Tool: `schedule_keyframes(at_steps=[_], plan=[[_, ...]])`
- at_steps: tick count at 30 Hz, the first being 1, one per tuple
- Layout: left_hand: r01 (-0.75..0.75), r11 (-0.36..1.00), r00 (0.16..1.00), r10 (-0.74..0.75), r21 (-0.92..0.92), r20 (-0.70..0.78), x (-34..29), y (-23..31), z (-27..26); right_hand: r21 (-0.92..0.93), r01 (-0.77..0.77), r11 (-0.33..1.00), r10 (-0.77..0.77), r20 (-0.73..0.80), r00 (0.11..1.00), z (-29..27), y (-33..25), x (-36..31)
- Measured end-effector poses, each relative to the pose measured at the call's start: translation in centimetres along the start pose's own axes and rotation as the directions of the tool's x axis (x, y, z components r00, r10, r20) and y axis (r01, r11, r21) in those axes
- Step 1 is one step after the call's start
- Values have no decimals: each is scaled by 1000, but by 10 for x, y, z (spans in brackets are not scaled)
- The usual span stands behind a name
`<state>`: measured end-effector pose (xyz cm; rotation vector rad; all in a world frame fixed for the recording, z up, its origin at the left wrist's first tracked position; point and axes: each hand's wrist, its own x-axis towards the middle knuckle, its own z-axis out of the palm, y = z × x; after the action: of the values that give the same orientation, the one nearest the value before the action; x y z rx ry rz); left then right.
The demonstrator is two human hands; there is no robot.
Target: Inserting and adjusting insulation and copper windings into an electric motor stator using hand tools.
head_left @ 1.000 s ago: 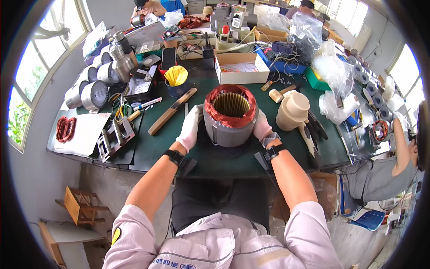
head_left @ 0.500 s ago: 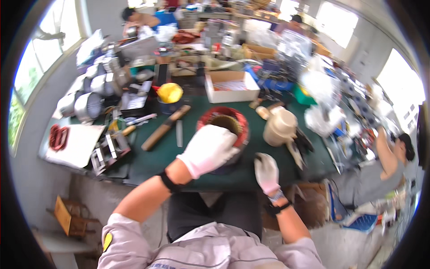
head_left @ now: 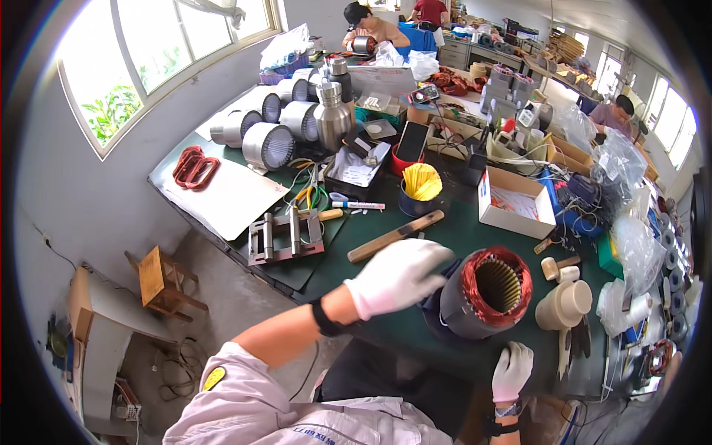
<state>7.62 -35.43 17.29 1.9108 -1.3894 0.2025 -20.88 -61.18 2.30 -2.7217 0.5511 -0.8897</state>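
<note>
A stator (head_left: 486, 293) with a dark cylindrical body and red-brown copper windings around its top stands at the front of the green table, its slotted bore facing up. My left hand (head_left: 400, 278), in a white glove, is just left of it, fingers stretched toward its side and nothing held; whether the fingertips touch it I cannot tell. At the table's front edge, right of the stator, rests my gloved right hand (head_left: 513, 371), empty with fingers loosely bent. A cream plastic cup-like piece (head_left: 565, 304) stands right of the stator.
Behind the left hand lie a wooden stick (head_left: 397, 236) and a metal frame (head_left: 285, 236). A dark pot holds yellow strips (head_left: 421, 182). A white box (head_left: 518, 206) stands behind the stator. Red wound coils (head_left: 196, 168) lie on white board at far left; metal cylinders (head_left: 268, 145) stand behind.
The view has swung left, so the table appears shifted right. My left hand has come off the top of the stator to its left side. The right hand stays near the table edge.
</note>
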Motion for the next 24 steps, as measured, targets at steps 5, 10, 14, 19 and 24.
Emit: schedule_keyframes(at_steps=[5, 10, 14, 19, 24], plan=[[328, 881, 919, -381, 342, 99, -69, -90, -52, -25, -9, 1000, 10, 16, 1000, 3, 0, 1], [440, 781, 885, -462, 443, -64, -101, -131, -89, -36, -19, 999, 20, 21, 1000, 1, 1, 1], [489, 559, 838, -513, 670, -184, -116, -143, -90, -32, -21, 999, 22, 26, 999, 4, 1, 1], [680, 563, 706, -674, 470, -216, -117, -126, -63, -34, 5, 999, -5, 20, 1000, 4, -2, 4], [660, 608, 738, -633, 441, -232, -137, -105, -53, -42, 9, 999, -8, 10, 1000, 7, 5, -2]])
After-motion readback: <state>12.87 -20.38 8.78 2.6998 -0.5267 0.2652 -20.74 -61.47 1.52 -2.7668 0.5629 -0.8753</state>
